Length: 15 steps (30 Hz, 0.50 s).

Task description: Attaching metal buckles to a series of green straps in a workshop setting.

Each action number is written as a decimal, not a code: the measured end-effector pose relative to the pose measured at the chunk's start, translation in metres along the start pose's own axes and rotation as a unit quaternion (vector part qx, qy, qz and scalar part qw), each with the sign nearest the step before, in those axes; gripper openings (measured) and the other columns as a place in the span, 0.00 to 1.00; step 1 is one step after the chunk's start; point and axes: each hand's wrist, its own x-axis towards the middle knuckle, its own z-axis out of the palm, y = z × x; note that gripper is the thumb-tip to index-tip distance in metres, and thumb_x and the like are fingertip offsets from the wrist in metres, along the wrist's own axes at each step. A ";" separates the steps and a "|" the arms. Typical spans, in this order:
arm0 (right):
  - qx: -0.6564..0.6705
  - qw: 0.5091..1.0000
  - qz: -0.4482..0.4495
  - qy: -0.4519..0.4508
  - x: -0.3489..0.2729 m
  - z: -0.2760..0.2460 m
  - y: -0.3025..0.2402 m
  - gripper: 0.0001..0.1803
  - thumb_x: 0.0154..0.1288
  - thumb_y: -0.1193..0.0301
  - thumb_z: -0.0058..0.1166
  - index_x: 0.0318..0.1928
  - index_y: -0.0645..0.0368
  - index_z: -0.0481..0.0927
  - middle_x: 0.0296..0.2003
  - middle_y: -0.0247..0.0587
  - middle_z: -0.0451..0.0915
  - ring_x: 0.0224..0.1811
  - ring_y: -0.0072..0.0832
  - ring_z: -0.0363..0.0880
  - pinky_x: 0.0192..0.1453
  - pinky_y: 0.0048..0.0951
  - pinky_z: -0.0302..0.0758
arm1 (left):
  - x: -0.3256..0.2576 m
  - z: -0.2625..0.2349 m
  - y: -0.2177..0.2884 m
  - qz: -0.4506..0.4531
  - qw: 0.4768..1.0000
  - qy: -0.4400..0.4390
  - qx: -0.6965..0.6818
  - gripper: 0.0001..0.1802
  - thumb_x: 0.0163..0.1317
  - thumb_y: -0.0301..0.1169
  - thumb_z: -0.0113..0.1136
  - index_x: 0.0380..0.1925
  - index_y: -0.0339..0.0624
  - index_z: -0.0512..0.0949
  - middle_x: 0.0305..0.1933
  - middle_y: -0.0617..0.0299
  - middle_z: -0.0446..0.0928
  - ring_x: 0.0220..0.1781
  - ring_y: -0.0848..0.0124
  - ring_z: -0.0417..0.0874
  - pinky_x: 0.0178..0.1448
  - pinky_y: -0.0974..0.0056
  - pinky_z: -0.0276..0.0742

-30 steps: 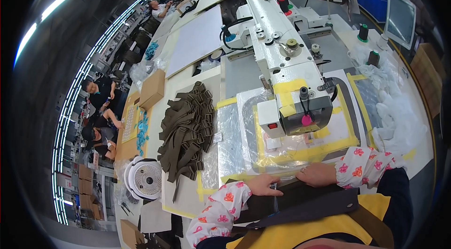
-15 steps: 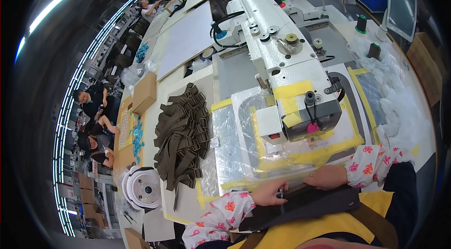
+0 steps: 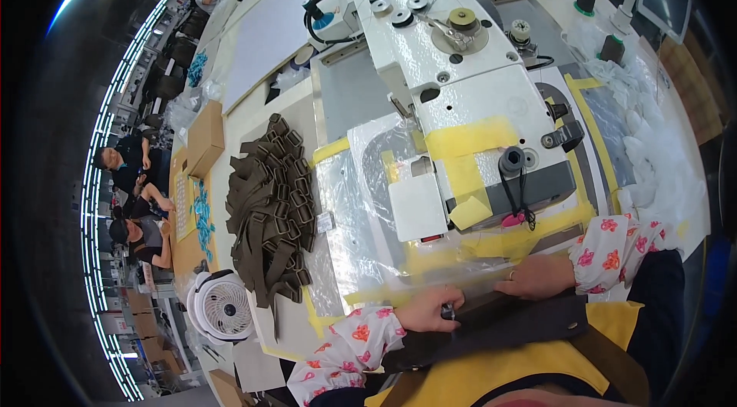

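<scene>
My left hand (image 3: 430, 309) is closed at the near edge of the work area, its fingers curled around a small dark, shiny object (image 3: 447, 311) too covered to name. Right of it, my right hand (image 3: 535, 276) has its fingers bent down on the upper edge of a dark fabric panel (image 3: 530, 326). The panel lies across my lap side, with a small metal stud near its right end. Just beyond both hands is a clear plastic template with yellow tape (image 3: 491, 244), under the head of a white sewing machine (image 3: 468, 112).
A heap of olive webbing straps with buckles (image 3: 272, 211) lies left of the machine. Further left are a white fan (image 3: 229, 311), a cardboard box (image 3: 206, 138) and blue pieces (image 3: 203, 219). Crumpled clear plastic (image 3: 652, 161) lies at right. Other people sit at far left.
The view has shifted, so the machine and straps appear larger and further left. Both hands stay at the dark panel; my right hand's fingers show a little more now.
</scene>
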 end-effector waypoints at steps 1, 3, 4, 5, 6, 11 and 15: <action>-0.014 1.000 0.010 0.003 -0.005 -0.001 0.002 0.18 0.54 0.72 0.46 0.46 0.64 0.65 0.23 0.46 0.74 0.26 0.42 0.76 0.27 0.39 0.71 | 0.004 -0.002 -0.001 0.016 1.000 0.005 0.010 0.17 0.42 0.31 0.66 0.26 0.40 0.66 0.26 0.59 0.65 0.30 0.65 0.67 0.35 0.65 0.65; -0.025 0.999 -0.021 0.033 -0.011 0.002 0.011 0.18 0.52 0.72 0.47 0.45 0.65 0.65 0.23 0.44 0.74 0.25 0.40 0.76 0.26 0.37 0.71 | 0.003 -0.003 0.001 0.020 1.000 0.015 0.013 0.17 0.41 0.31 0.65 0.25 0.40 0.66 0.26 0.58 0.65 0.31 0.62 0.68 0.35 0.64 0.65; -0.021 1.000 -0.003 0.021 -0.015 0.000 0.012 0.19 0.52 0.72 0.47 0.46 0.65 0.67 0.24 0.44 0.74 0.25 0.40 0.76 0.26 0.37 0.70 | 0.004 -0.004 0.002 0.014 1.000 0.008 0.005 0.17 0.41 0.30 0.65 0.25 0.40 0.66 0.26 0.57 0.65 0.30 0.61 0.68 0.35 0.64 0.65; -0.014 1.000 0.008 0.008 -0.017 -0.001 0.015 0.19 0.52 0.72 0.48 0.46 0.64 0.68 0.26 0.43 0.73 0.24 0.40 0.75 0.26 0.38 0.70 | 0.005 -0.005 0.001 0.000 1.000 0.003 0.005 0.17 0.40 0.30 0.65 0.25 0.40 0.66 0.26 0.57 0.65 0.30 0.60 0.68 0.35 0.63 0.65; 0.012 1.000 0.016 -0.009 -0.021 -0.006 0.011 0.19 0.52 0.72 0.48 0.46 0.64 0.68 0.26 0.43 0.73 0.24 0.40 0.75 0.26 0.38 0.70 | 0.006 -0.007 -0.001 0.006 1.000 -0.005 -0.002 0.17 0.40 0.30 0.65 0.24 0.40 0.66 0.26 0.56 0.65 0.31 0.59 0.69 0.35 0.63 0.65; -0.044 0.992 -0.027 0.118 -0.039 -0.005 0.019 0.18 0.51 0.76 0.45 0.45 0.68 0.69 0.29 0.46 0.75 0.30 0.36 0.76 0.30 0.32 0.73 | 0.003 -0.009 0.003 -0.016 1.000 0.012 -0.010 0.16 0.38 0.30 0.65 0.25 0.42 0.67 0.27 0.57 0.67 0.31 0.58 0.71 0.34 0.62 0.66; -0.031 0.991 -0.017 0.131 -0.053 -0.001 0.027 0.19 0.52 0.78 0.46 0.47 0.69 0.69 0.38 0.50 0.74 0.38 0.37 0.75 0.38 0.31 0.74 | 0.001 -0.010 -0.001 -0.055 0.998 -0.020 -0.003 0.16 0.40 0.31 0.64 0.27 0.43 0.68 0.27 0.59 0.68 0.30 0.60 0.72 0.33 0.63 0.67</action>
